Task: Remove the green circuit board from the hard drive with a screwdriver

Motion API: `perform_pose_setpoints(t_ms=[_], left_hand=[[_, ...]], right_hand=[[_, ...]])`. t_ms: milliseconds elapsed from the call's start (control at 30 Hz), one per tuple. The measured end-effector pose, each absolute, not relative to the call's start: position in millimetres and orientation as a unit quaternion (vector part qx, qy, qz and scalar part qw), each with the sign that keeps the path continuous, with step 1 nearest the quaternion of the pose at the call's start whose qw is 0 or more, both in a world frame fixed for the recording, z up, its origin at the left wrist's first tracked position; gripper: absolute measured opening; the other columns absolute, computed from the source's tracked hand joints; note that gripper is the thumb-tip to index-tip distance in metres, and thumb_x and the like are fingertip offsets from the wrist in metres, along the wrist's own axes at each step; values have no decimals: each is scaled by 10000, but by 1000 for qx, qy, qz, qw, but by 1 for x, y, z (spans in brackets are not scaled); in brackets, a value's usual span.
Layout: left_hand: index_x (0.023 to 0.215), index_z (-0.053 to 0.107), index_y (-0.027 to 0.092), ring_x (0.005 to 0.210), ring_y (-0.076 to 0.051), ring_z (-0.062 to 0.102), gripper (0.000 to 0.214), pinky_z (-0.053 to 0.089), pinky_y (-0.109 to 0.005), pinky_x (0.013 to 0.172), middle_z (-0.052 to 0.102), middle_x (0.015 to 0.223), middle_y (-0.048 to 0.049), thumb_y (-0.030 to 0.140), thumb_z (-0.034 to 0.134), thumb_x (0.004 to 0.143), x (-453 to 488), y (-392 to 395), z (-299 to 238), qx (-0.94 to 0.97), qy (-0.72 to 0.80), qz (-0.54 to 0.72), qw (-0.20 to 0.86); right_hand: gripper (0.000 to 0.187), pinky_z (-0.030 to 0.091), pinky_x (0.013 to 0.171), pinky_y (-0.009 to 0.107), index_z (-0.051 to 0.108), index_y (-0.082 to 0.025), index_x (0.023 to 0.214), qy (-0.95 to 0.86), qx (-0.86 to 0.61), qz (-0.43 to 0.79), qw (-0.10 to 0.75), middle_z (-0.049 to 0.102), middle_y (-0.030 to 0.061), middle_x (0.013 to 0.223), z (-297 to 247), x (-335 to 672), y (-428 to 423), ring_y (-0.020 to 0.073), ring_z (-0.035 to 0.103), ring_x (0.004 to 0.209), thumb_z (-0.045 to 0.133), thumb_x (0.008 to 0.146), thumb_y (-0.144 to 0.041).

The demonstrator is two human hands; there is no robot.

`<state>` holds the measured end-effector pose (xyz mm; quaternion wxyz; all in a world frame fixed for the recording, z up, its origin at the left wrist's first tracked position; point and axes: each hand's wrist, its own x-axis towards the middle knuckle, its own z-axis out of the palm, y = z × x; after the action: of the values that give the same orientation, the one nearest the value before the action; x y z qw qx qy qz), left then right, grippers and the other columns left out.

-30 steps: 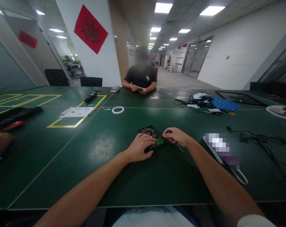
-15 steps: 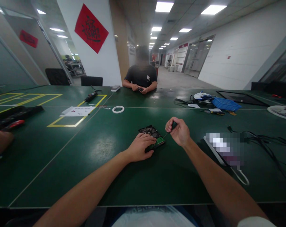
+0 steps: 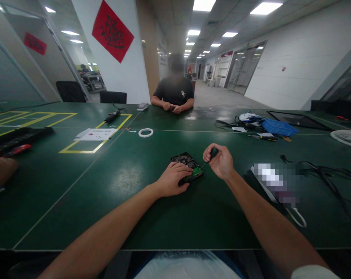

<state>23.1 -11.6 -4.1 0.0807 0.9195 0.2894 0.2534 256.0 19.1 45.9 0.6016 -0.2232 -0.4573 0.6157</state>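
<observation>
A hard drive (image 3: 197, 171) with a green circuit board lies on the dark green tabletop in front of me. My left hand (image 3: 174, 179) rests across its left part, fingers over the top and thumb along the near side, holding it against the table. Part of the drive is hidden under that hand. To the right, my right hand (image 3: 220, 161) is closed around the dark handle of a screwdriver (image 3: 214, 152). Its thin shaft slants down left to the drive's right edge; whether the tip sits in a screw is too small to tell.
White tape roll (image 3: 146, 133), papers (image 3: 96, 134) and a black tool (image 3: 112, 116) lie left. Right are a blurred white-edged object (image 3: 268, 190), black cables (image 3: 320, 170), pliers (image 3: 264, 136) and a blue bin (image 3: 279, 127). One person (image 3: 175, 91) sits opposite; another's hand (image 3: 2, 170) is far left.
The view has tilted slightly. Both my hands and the hard drive stay in nearly the same place, with the screwdriver still at the drive's right edge.
</observation>
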Motion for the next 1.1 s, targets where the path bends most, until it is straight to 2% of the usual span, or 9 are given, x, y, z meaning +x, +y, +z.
perform_pose_setpoints(t_ms=[200, 733, 1100], left_hand=[[1233, 658, 235, 1248, -271, 565, 419, 318, -451, 1098, 658, 1346, -39, 305, 685, 822, 23, -11, -5, 920, 286, 256, 77], [1239, 658, 238, 1239, -266, 571, 434, 338, -452, 1087, 662, 1335, -42, 301, 693, 812, 24, -12, -4, 919, 291, 253, 82], [1264, 653, 241, 1253, -276, 559, 461, 334, -451, 1095, 660, 1337, -49, 316, 695, 811, 24, -10, -8, 919, 293, 250, 80]], right_hand=[[274, 380, 603, 320, 664, -201, 770, -479, -220, 613, 589, 473, 26, 618, 45, 256, 19, 176, 466, 614, 474, 886, -359], [276, 374, 597, 311, 673, -190, 748, -490, -222, 594, 598, 487, 26, 612, 46, 256, 16, 170, 473, 603, 478, 882, -332], [266, 375, 597, 308, 694, -169, 759, -563, -246, 552, 563, 560, 46, 671, 46, 246, 5, 171, 498, 640, 527, 874, -341]])
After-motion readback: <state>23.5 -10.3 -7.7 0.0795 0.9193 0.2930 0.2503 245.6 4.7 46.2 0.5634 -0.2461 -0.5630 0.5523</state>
